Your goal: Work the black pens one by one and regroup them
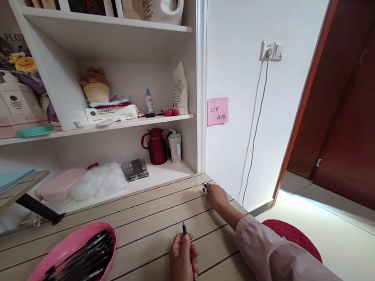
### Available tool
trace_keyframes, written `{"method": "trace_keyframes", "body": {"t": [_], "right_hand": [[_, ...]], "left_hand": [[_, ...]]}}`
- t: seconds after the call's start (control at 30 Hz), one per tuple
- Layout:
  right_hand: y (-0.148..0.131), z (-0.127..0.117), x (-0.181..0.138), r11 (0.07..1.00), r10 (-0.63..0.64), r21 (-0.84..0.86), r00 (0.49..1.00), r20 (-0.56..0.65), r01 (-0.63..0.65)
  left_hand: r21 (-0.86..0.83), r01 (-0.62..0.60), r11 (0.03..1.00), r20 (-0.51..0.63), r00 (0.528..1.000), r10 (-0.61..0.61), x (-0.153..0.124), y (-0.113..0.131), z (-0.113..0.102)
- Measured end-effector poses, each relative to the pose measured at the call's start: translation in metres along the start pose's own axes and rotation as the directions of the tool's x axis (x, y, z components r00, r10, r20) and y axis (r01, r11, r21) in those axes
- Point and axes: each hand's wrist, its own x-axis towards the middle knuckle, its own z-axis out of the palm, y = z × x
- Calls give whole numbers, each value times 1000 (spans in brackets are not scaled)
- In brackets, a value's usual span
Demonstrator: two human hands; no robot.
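My left hand (181, 260) is closed around a slim black pen (184, 229) above the near part of the wooden table (143, 228). The pen's thin, pale tip points up and away from me, and its lower end shows below my fingers. My right hand (216, 197) reaches to the table's far right corner. Its fingers are bent together, with small dark spots at the fingertips; whether these are a small object is unclear. Left of my hands, a pink oval tray (108, 230) holds a pile of several black pens (80, 265).
Behind the table, white shelves (157, 120) carry a red jug (157, 146), a speckled cup (175, 146) and a plastic bag (99, 181). A small raised stand (26, 190) is at left. A power cord (257, 123) hangs by the wall; a red round seat (293, 239) is at right.
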Motion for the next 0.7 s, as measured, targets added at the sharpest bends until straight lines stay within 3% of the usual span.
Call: {"method": "trace_keyframes", "body": {"t": [0.37, 0.7], "right_hand": [[-2, -1, 4, 1000, 17, -12, 999, 38, -17], [31, -21, 0, 997, 36, 73, 999, -9, -35]], "left_hand": [[19, 16, 1000, 3, 1000, -16, 2, -2, 0], [11, 1, 1000, 3, 1000, -1, -4, 3, 1]]}}
